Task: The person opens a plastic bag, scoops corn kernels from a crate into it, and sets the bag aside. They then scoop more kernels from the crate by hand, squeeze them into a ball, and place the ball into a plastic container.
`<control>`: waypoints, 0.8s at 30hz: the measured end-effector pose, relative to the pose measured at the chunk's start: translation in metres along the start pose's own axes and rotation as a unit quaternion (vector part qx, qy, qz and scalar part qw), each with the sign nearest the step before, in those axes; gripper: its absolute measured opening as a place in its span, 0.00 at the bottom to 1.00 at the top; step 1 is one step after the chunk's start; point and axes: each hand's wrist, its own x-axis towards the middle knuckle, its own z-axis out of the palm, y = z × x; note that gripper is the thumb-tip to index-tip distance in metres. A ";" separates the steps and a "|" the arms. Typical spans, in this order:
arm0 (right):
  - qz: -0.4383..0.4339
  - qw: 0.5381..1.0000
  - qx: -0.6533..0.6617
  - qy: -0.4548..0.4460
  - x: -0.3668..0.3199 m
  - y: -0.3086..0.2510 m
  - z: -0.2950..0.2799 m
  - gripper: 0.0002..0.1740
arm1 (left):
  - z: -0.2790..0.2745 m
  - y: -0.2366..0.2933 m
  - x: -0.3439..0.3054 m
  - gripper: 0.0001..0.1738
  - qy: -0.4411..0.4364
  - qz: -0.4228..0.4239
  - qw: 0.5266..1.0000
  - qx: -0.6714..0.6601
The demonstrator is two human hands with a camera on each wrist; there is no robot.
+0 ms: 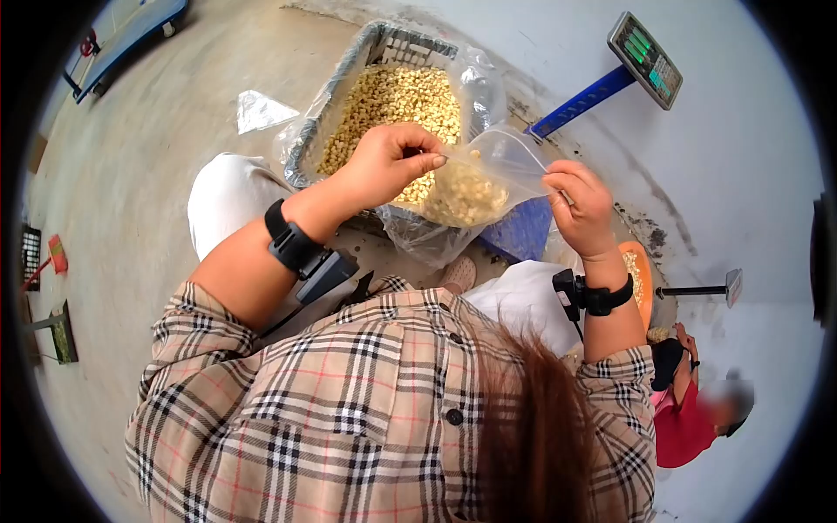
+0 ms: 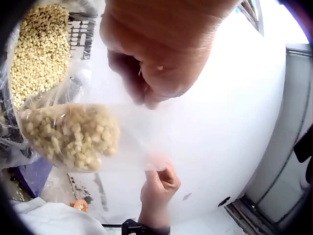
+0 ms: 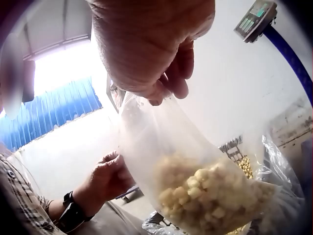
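A clear plastic bag [image 1: 475, 187], its lower part filled with pale yellow, nut-like pieces [image 3: 198, 196], hangs between my two hands. My left hand [image 1: 388, 166] pinches one upper corner of it between thumb and fingers. At the opposite corner, my right hand [image 1: 582, 207] grips the bag's edge the same way. In the left wrist view the plastic between both hands is stretched nearly flat above the contents. Behind and below the bag stands a plastic-lined crate [image 1: 307, 144] holding many loose pieces of the same kind [image 1: 401, 96].
A scale display [image 1: 645, 59] on a blue post [image 1: 580, 105] rises beyond the crate, near the wall. On the right, an orange basin [image 1: 643, 283] holds similar pieces, near another person in red [image 1: 689, 427]. A blue cart [image 1: 131, 44] stands far left.
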 end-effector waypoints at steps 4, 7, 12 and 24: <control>0.028 0.999 0.035 0.007 -0.011 0.008 0.019 0.05 | 0.002 -0.007 0.003 0.05 -0.018 -0.081 0.997 0.000; 0.083 0.991 0.104 -0.009 -0.030 0.014 0.023 0.05 | 0.022 -0.012 -0.003 0.05 -0.029 -0.130 0.989 -0.070; 0.240 0.903 0.356 0.028 -0.040 0.024 0.023 0.18 | 0.023 -0.024 -0.003 0.05 -0.015 -0.086 0.989 -0.123; 0.325 0.791 0.515 0.057 -0.060 0.040 0.043 0.10 | 0.022 -0.017 0.000 0.05 -0.027 -0.100 0.986 -0.130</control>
